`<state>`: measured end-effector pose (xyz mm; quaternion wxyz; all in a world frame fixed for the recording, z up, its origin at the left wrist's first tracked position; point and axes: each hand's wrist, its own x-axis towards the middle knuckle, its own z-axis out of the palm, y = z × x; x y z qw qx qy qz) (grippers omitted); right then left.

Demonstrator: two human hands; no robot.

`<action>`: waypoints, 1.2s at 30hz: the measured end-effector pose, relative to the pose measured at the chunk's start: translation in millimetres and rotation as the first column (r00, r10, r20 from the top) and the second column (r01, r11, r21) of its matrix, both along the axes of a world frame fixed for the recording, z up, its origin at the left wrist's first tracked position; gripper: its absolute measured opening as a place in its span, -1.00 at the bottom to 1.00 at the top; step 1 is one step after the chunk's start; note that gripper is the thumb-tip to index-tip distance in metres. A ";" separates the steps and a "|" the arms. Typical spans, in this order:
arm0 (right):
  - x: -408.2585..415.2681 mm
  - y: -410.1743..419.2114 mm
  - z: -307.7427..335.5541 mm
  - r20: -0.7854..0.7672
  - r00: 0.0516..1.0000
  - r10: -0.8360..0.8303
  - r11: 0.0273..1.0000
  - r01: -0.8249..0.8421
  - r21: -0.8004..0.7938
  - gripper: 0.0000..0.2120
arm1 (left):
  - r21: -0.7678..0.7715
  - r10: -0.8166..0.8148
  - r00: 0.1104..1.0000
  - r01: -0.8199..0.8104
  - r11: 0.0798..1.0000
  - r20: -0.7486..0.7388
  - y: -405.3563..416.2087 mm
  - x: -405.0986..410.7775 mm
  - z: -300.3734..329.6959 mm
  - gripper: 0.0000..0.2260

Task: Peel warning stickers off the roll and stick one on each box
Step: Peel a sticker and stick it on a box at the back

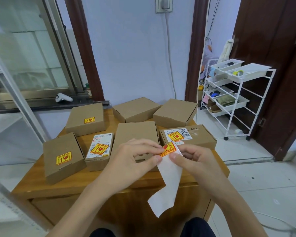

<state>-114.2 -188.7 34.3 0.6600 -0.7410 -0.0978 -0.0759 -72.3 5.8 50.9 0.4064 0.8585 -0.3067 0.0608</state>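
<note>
A wooden table [41, 170] fills mid-frame, carrying seven boxes [135, 132]. Four of them wear a yellow warning sticker: three at left, one at right [174, 136]. Low centre, a white backing strip [167, 183] hangs down. The left hand [132, 159] and right hand [195, 158] meet together there, both pinching one sticker [167, 148] at the strip's top.

Soft even daylight, sharp centre, warped edges
</note>
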 end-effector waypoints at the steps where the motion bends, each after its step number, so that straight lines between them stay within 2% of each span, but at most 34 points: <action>1: -0.1 -0.1 0.0 -0.001 1.000 -0.002 1.000 0.002 -0.005 -0.88 | -0.001 -0.002 1.000 0.002 1.000 -0.005 -0.1 0.2 -0.1 -0.83; 14: 1.5 -4.9 -0.8 -0.005 0.999 -0.045 0.998 0.045 -0.038 -0.89 | -0.111 -0.022 0.999 0.019 0.994 -0.029 -9.0 4.9 -2.3 -0.87; 19: 3.1 -8.5 -2.7 -0.020 0.997 -0.069 0.998 0.069 -0.014 -0.88 | -0.124 0.011 1.000 -0.010 0.992 0.009 -18.0 5.4 -4.0 -0.88; 27: 8.3 -14.7 -7.0 -0.052 0.995 -0.081 0.996 0.082 0.022 -0.89 | -0.178 0.036 0.999 -0.039 0.983 -0.018 -29.6 20.2 -10.6 -0.90; 33: 17.7 -24.0 -13.3 -0.084 0.991 -0.106 0.992 0.111 0.058 -0.87 | -0.330 0.076 0.987 -0.120 0.936 -0.143 -42.4 37.9 -11.1 -0.89; 36: 25.6 -28.4 -14.6 -0.080 0.988 -0.134 0.989 0.139 0.053 -0.88 | -0.410 0.047 0.957 -0.167 0.896 -0.287 -48.0 49.4 -14.2 -0.88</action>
